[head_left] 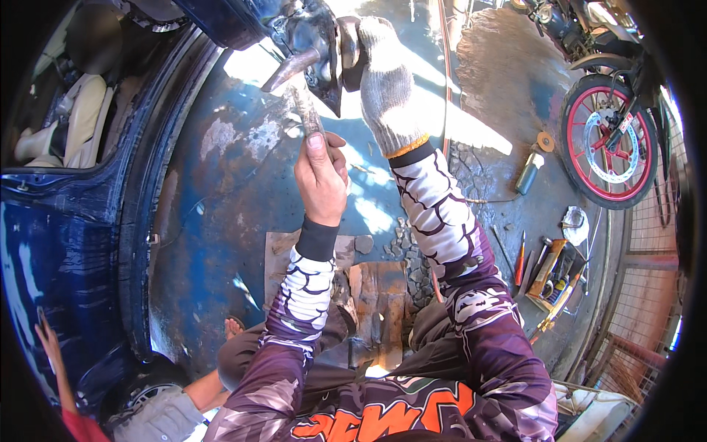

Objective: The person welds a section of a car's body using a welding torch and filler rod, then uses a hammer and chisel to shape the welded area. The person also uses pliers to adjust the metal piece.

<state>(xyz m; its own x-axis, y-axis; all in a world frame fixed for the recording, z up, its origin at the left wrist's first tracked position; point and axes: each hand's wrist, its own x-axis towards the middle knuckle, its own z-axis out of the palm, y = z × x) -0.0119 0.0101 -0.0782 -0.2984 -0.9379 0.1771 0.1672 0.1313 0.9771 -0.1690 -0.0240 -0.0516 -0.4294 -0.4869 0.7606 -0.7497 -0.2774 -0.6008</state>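
Note:
My bare left hand (322, 177) is wrapped around the worn handle of a hammer (306, 110), thumb laid along it. The hammer's narrow metal head (291, 70) lies across the top of the handle, close against a crumpled dark blue car body part (305, 33). On the other side of that part, my right hand (387, 81) wears a grey-white knit glove with a yellow-orange cuff edge. It grips a dark, rounded metal piece (352, 51) against the part's edge; the glove hides most of its fingers.
A dark blue car body (66, 250) stands at left, with another person's hand (48, 342) near it. At right are a motorcycle wheel (607, 144), an angle grinder (530, 173), a screwdriver (520, 258) and a tool tray (549, 276). Flattened cardboard (377, 295) lies between my legs.

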